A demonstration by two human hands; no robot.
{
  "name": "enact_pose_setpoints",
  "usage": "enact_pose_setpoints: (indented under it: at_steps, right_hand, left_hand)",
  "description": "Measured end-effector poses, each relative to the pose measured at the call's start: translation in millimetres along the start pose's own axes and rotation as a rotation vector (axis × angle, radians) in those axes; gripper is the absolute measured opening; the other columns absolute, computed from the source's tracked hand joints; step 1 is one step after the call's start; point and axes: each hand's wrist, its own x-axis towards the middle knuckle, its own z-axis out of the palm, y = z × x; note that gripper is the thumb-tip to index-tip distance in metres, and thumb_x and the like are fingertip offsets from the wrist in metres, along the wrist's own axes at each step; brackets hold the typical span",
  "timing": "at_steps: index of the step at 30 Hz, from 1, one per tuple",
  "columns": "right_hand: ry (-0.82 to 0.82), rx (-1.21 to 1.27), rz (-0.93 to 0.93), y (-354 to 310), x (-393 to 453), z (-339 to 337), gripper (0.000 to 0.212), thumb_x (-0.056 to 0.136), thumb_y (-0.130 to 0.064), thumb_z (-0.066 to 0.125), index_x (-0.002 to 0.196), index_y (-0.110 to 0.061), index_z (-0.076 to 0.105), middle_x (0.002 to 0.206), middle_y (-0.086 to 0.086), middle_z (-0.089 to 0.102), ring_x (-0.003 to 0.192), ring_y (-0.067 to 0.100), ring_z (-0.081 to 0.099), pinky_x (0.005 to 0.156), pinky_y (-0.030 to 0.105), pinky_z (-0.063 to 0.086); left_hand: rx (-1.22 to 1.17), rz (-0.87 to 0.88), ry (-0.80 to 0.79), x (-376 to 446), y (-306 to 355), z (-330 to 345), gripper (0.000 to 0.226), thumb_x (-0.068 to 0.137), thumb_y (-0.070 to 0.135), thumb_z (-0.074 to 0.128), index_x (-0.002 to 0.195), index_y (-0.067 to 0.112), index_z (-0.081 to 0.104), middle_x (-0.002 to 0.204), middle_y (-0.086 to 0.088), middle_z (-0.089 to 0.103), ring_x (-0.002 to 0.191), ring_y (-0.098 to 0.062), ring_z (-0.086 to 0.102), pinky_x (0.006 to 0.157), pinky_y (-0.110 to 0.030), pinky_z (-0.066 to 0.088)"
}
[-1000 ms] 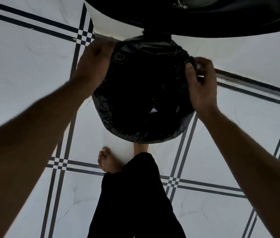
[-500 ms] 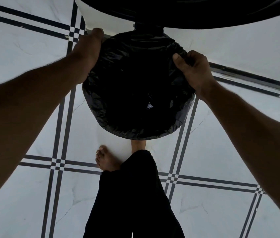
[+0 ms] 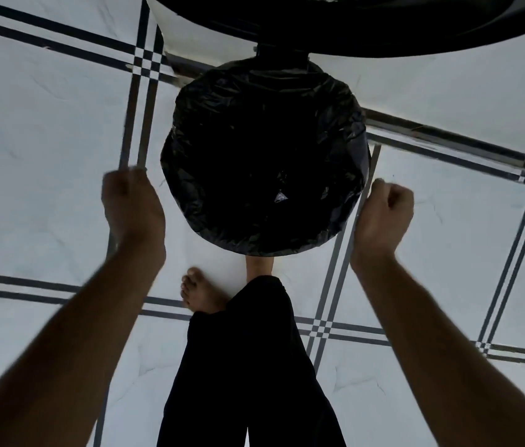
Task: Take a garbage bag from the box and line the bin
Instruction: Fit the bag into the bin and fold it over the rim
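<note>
Black garbage bag (image 3: 264, 150) lines the bin; left hand (image 3: 130, 204) and right hand (image 3: 383, 214) hover beside it, fingers curled, holding nothing.

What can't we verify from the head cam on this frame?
- Bin body: head view, wrapped by the black garbage bag; only a sliver shows.
- Bag's seating inside: too dark to tell.
- Lid: cut off by the top edge.
- Left hand: motion-blurred; fingers curled, apparently empty.
- Right hand: fisted; contact with the bag unclear.
- Bag box: out of frame.
</note>
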Motion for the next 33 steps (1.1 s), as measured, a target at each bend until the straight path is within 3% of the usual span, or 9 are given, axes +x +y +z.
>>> enact_pose_setpoints:
  at_steps: [3, 5, 7, 11, 13, 18, 24, 29, 33]
  right_hand:
    - [-0.174, 0.127, 0.246, 14, -18, -5, 0.019, 0.087, -0.038, 0.056, 0.092, -0.021, 0.062, 0.103, 0.007, 0.068, 0.097, 0.022, 0.066, 0.094, 0.037, 0.054]
    - [-0.254, 0.182, 0.327, 15, -24, -3, 0.033, 0.085, -0.045, 0.057, 0.106, -0.022, 0.066, 0.116, 0.006, 0.070, 0.109, 0.022, 0.066, 0.094, 0.038, 0.056]
    - [-0.308, 0.247, 0.380, 15, -23, -1, 0.042, 0.086, -0.049, 0.055, 0.116, -0.022, 0.067, 0.115, -0.003, 0.071, 0.106, 0.015, 0.066, 0.084, 0.031, 0.057]
    - [-0.400, 0.334, 0.467, 12, -17, -6, 0.033, 0.092, -0.048, 0.051, 0.090, -0.018, 0.064, 0.077, -0.008, 0.064, 0.074, 0.009, 0.060, 0.069, 0.024, 0.049]
    - [-0.408, 0.352, 0.515, 10, -14, -7, 0.034, 0.092, -0.047, 0.051, 0.082, -0.017, 0.061, 0.068, -0.008, 0.059, 0.070, 0.009, 0.056, 0.071, 0.025, 0.047]
    - [-0.434, 0.396, 0.586, 10, -7, -9, 0.038, 0.092, -0.049, 0.050, 0.089, -0.014, 0.062, 0.079, -0.002, 0.062, 0.083, 0.016, 0.059, 0.076, 0.029, 0.051]
    - [-0.490, 0.475, 0.601, 14, -10, -18, 0.037, 0.095, -0.046, 0.049, 0.086, -0.015, 0.065, 0.084, 0.002, 0.064, 0.087, 0.019, 0.062, 0.091, 0.035, 0.050]
    - [-0.305, 0.371, 0.662, 26, -18, -19, 0.033, 0.094, -0.049, 0.049, 0.088, -0.019, 0.061, 0.091, -0.002, 0.062, 0.091, 0.015, 0.059, 0.082, 0.030, 0.046]
    - [-0.292, 0.407, 0.797, 47, -47, -24, 0.039, 0.094, -0.052, 0.049, 0.098, -0.015, 0.059, 0.097, 0.005, 0.063, 0.093, 0.021, 0.062, 0.081, 0.036, 0.051]
  left_hand:
    - [-0.042, -0.205, -0.259, -27, -21, -11, 0.024, 0.103, 0.030, 0.042, 0.092, 0.025, 0.062, 0.090, 0.004, 0.065, 0.081, -0.009, 0.062, 0.079, -0.024, 0.049]
    - [-0.017, -0.271, -0.352, -34, -28, -13, 0.035, 0.104, 0.042, 0.039, 0.120, 0.021, 0.062, 0.110, 0.002, 0.068, 0.100, -0.012, 0.066, 0.087, -0.028, 0.052]
    - [-0.042, -0.304, -0.357, -37, -30, -14, 0.047, 0.103, 0.047, 0.037, 0.134, 0.018, 0.056, 0.120, -0.001, 0.066, 0.109, -0.016, 0.065, 0.095, -0.033, 0.052]
    - [-0.133, -0.392, -0.347, -36, -25, -15, 0.050, 0.102, 0.051, 0.035, 0.131, 0.017, 0.057, 0.118, -0.002, 0.066, 0.110, -0.019, 0.064, 0.098, -0.037, 0.050]
    - [-0.154, -0.419, -0.345, -33, -23, -14, 0.047, 0.102, 0.052, 0.036, 0.125, 0.019, 0.059, 0.113, -0.001, 0.067, 0.107, -0.019, 0.064, 0.095, -0.038, 0.050]
    - [-0.193, -0.449, -0.353, -30, -24, -11, 0.047, 0.103, 0.051, 0.033, 0.122, 0.017, 0.058, 0.113, -0.002, 0.067, 0.107, -0.019, 0.064, 0.093, -0.036, 0.049]
    - [-0.218, -0.464, -0.332, -26, -29, -10, 0.049, 0.102, 0.053, 0.033, 0.117, 0.016, 0.062, 0.114, -0.002, 0.067, 0.114, -0.019, 0.062, 0.102, -0.036, 0.045]
    - [-0.292, -0.524, -0.230, -32, -34, -11, 0.050, 0.100, 0.053, 0.037, 0.122, 0.016, 0.062, 0.123, -0.004, 0.065, 0.115, -0.018, 0.061, 0.103, -0.036, 0.046]
    - [-0.270, -0.612, -0.122, -46, -47, -9, 0.052, 0.100, 0.054, 0.036, 0.119, 0.014, 0.063, 0.122, -0.005, 0.063, 0.116, -0.019, 0.058, 0.097, -0.035, 0.048]
